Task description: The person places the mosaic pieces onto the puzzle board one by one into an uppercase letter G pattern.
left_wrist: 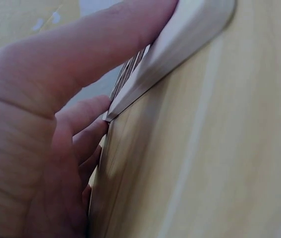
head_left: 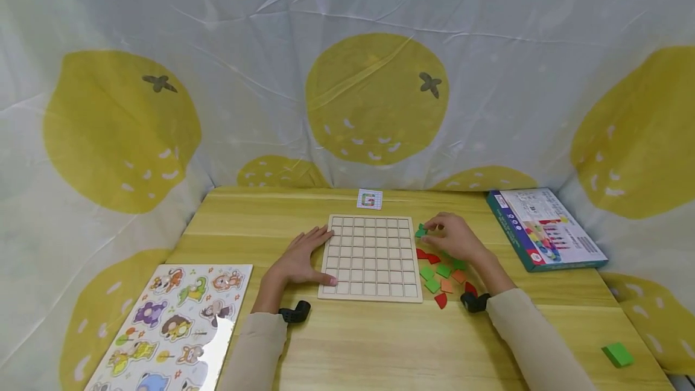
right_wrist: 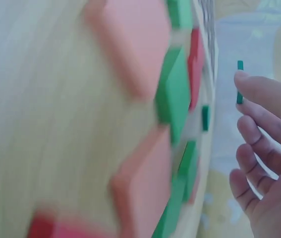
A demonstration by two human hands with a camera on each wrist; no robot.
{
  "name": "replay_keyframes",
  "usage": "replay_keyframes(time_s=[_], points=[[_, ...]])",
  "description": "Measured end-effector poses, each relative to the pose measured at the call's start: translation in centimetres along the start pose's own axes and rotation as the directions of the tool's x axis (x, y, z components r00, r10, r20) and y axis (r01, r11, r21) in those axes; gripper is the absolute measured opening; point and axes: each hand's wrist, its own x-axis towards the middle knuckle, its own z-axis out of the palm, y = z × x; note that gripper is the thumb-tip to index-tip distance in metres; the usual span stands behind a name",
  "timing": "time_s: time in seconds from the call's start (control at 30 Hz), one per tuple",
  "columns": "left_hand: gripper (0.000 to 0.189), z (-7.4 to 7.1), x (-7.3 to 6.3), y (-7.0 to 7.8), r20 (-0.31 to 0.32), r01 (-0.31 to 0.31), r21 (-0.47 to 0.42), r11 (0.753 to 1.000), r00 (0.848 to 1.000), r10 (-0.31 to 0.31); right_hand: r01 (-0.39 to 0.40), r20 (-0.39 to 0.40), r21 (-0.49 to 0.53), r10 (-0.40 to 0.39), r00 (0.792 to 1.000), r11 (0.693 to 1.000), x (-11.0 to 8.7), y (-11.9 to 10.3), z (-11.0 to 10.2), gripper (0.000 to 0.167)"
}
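A pale wooden grid board [head_left: 371,258] lies in the middle of the table. My left hand [head_left: 300,260] rests at its left side, fingers spread along the edge and the thumb on the near-left corner. Just off the board's right edge, my right hand [head_left: 456,237] pinches a small flat green piece [right_wrist: 240,92] between thumb and index finger. The other fingers are loosely bent. Below that hand are loose green squares [head_left: 432,285], orange squares [head_left: 446,285] and red quarter-round pieces [head_left: 441,300].
A small card with a coloured G [head_left: 370,199] lies behind the board. At the back right is a flat printed box [head_left: 548,228]. An animal picture puzzle [head_left: 176,324] fills the near left. A green block [head_left: 618,355] lies at the near right. A lemon-print cloth [head_left: 260,89] hangs behind.
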Motion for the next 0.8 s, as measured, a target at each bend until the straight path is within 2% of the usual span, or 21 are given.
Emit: replay_keyframes(time_s=[0.47,0.67,0.8], points=[[0.12,0.0,0.0,0.1,-0.017,0.02,-0.016,1.0,1.0,-0.02,-0.006,-0.015,0.099,0.008,1.0,0.995,3.0,-4.7,4.3,0.022],[0.12,-0.1,0.1,0.3,-0.026,0.03,-0.015,0.999,0.999,-0.031,-0.047,0.004,0.156,0.046,0.999,0.987,4.3,-6.5,6.4,0.025],[0.12,0.1,0.1,0.4,-0.025,0.037,-0.008,0.999,0.999,-0.037,-0.038,0.012,0.169,0.037,0.999,0.985,5.3,-7.6,7.4,0.024]])
